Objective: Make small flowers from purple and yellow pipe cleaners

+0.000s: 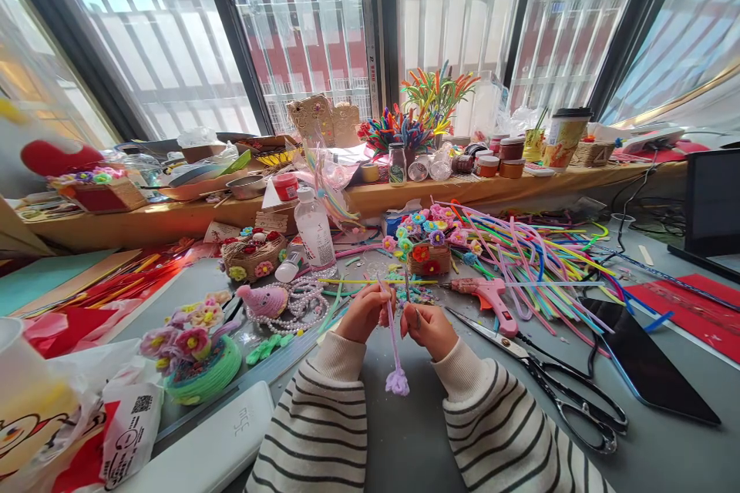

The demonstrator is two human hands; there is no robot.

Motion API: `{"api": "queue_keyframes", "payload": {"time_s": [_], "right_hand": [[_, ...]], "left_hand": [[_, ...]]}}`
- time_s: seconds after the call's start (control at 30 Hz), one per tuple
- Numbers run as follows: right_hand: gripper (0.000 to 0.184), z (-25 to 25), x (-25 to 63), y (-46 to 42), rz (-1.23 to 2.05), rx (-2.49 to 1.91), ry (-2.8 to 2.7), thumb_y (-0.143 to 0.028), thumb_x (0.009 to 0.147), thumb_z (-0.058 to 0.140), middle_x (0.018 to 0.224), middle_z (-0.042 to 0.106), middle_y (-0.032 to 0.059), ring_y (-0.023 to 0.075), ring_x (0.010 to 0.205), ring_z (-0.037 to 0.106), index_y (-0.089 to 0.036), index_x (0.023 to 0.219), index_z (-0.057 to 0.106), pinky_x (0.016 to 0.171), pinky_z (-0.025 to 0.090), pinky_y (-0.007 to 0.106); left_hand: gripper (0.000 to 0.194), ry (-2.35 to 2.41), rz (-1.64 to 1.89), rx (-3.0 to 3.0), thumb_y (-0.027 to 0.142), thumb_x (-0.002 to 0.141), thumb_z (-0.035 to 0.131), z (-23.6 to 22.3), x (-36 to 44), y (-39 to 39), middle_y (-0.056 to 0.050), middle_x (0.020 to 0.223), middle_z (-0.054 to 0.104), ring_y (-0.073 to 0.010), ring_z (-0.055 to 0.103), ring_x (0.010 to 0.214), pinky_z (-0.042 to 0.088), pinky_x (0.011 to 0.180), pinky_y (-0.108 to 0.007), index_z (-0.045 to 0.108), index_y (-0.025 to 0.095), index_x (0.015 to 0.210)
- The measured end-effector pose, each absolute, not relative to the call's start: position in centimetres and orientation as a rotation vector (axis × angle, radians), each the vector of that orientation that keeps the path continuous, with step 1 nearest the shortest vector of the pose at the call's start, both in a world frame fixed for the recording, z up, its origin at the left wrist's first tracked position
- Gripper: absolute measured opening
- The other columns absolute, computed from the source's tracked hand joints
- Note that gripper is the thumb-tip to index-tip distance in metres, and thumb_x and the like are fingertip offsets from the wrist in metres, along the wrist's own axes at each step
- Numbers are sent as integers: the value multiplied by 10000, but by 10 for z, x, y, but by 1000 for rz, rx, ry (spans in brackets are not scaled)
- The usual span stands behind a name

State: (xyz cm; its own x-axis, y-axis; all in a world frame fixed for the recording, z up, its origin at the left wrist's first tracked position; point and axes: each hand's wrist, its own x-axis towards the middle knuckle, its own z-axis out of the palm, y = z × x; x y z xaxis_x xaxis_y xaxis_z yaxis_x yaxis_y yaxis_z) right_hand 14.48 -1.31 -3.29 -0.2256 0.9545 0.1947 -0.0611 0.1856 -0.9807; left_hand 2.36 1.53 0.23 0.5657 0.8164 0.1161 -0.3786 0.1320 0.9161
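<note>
My left hand (pixel 365 313) is closed, its fingers pinching the stem of a lavender pipe-cleaner flower (pixel 397 381). The flower's fuzzy head hangs downward over the grey table, between my two sleeves. My right hand (pixel 428 330) is closed around a thin, dark, pointed metal tool (pixel 406 291) whose tip points up; its exact kind is mostly hidden by the fingers. Both hands are close together, with a small gap between them. Just beyond them stands a woven basket (pixel 428 260) of small colourful flowers.
Right of my hands lie a pink glue gun (pixel 489 300), large black-handled scissors (pixel 570 393) and a phone (pixel 653 366). Many loose pipe cleaners (pixel 532 262) spread behind. On the left are a clear bottle (pixel 315 231), a green flower pot (pixel 205 373) and a white case (pixel 213 439).
</note>
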Motion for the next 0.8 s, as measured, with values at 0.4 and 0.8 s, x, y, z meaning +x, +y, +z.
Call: {"api": "queue_keyframes", "payload": {"time_s": [0.4, 0.8], "right_hand": [[556, -35, 144, -12, 1189, -987, -1419, -660, 611, 334, 340, 263, -66, 44, 337, 237, -145, 451, 466, 356, 173, 201], [525, -33, 143, -14, 1169, -997, -1427, -636, 622, 361, 345, 244, -72, 42, 332, 216, -149, 462, 474, 357, 161, 201]], "left_hand": [[190, 504, 970, 1117, 251, 627, 431, 3, 25, 17, 35, 356, 392, -60, 322, 325, 209, 371, -212, 406, 146, 471], [203, 629, 980, 1155, 308, 630, 521, -1, 24, 19, 40, 443, 445, -37, 377, 366, 239, 390, -187, 548, 107, 643]]}}
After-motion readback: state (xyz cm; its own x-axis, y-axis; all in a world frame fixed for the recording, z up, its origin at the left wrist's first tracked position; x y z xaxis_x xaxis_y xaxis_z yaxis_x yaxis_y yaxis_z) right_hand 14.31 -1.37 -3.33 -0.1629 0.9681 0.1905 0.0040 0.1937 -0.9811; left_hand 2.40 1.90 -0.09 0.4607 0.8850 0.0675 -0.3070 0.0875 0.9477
